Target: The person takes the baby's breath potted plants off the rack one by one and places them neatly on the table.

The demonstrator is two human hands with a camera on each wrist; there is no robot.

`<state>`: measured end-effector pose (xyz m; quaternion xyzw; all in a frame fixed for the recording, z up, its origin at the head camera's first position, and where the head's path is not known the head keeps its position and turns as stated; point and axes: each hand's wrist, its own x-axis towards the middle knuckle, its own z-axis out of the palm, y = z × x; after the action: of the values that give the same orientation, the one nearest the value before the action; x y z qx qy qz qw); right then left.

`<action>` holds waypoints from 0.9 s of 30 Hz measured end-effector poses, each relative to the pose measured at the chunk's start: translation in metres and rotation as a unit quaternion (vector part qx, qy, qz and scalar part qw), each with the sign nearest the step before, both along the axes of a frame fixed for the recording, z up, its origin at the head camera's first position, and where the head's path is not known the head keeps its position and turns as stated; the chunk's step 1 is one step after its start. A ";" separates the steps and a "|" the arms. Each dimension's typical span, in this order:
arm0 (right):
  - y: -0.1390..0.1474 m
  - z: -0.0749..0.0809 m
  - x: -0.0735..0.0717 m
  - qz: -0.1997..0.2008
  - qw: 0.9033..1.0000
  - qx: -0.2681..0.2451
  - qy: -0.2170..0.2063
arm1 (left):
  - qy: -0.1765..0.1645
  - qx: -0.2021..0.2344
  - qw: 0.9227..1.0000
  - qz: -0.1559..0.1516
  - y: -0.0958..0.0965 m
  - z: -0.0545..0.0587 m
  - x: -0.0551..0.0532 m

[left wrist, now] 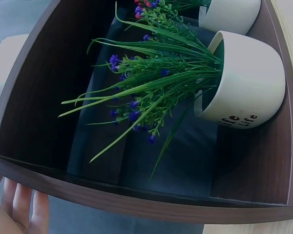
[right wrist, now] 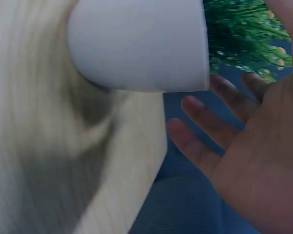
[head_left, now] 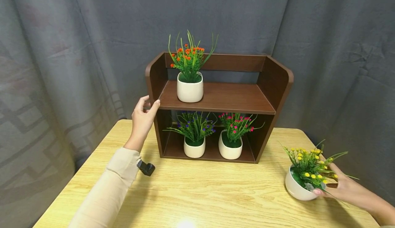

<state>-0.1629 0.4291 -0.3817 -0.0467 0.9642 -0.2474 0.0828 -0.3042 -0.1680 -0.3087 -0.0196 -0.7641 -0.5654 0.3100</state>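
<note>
While the left hand rests open-fingered against the left wall of the brown shelf, the right hand, fingers spread and gripping nothing, touches the yellow-flowered pot at the table's near right edge.

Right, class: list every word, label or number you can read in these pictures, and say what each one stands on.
"ife ife": on the white pot of the purple-flowered plant, left wrist view; the first letters of both words are out of sight.
The other pots, the brown shelf and the table show no readable text.
</note>
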 end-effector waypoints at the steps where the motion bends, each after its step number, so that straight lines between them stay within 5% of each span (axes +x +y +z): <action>1: 0.000 0.002 0.000 -0.006 1.000 0.008 -0.001 | -0.001 0.000 1.000 0.000 0.000 0.000 0.000; 5: -0.001 0.009 0.003 -0.001 1.000 -0.020 0.022 | -0.006 -0.001 1.000 0.000 0.001 0.000 0.000; 13: -0.006 0.017 0.003 0.069 0.979 -0.071 0.178 | -0.004 0.001 1.000 0.002 0.001 0.000 -0.001; 21: -0.014 0.038 -0.004 0.064 0.979 -0.040 0.190 | -0.005 -0.003 1.000 0.006 0.000 0.001 0.000; 27: -0.034 0.065 -0.009 0.080 0.970 -0.075 0.215 | -0.007 -0.007 1.000 0.010 0.001 0.001 0.000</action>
<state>-0.1722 0.3950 -0.3170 -0.1815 0.9311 -0.2962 -0.1109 -0.3040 -0.1675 -0.3077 -0.0100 -0.7702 -0.5570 0.3105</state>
